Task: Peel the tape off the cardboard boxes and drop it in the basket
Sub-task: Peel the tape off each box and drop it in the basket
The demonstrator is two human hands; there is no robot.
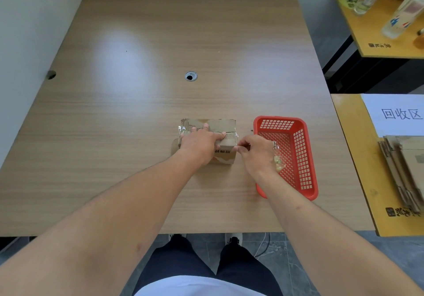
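— Where's the cardboard box (223, 155)?
— On the desk (137, 112), left hand (199, 143) pressing flat on top, fingers spread.
— The right hand (253, 152)?
— Pinching tape (236, 145) at the box's corner, beside the red basket (305, 158).

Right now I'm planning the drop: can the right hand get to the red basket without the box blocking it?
Probably yes. The right hand is pinching at the cardboard box's right edge, and the red basket lies open-topped just to its right, with nothing between them.

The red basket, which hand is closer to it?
Right. The right hand overlaps the red basket's left wall, pinching at the cardboard box's right corner. The left hand presses on the box, farther left.
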